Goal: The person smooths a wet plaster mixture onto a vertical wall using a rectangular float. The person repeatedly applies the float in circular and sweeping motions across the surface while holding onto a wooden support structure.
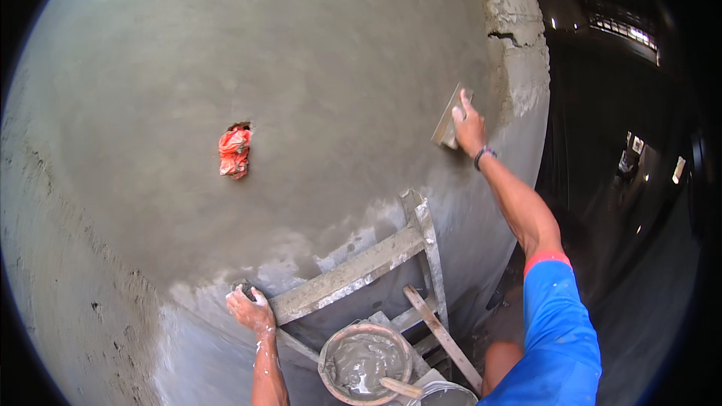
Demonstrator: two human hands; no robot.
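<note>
My right hand (470, 128) is closed on a plastering float (447, 125), its flat blade held against the wet grey plaster wall (338, 90) near the wall's right edge. The handle is mostly hidden by my fingers. Low on the left, my left hand (253, 310), smeared with mortar, is closed around the grey, caked post top (242, 285) at the left end of a wooden trestle (350, 271). Below the trestle's crossbar sits a round bucket (331, 346) of wet mortar (368, 363). A crumpled red plastic wad (235, 153) plugs a hole in the wall.
A wooden stick (442, 337) leans across the trestle's right side. Beside the mortar bucket are a wooden handle (401, 387) and a second, partly visible container (447, 394). Rough, broken mortar (519, 30) edges the wall at upper right. A dark interior lies beyond.
</note>
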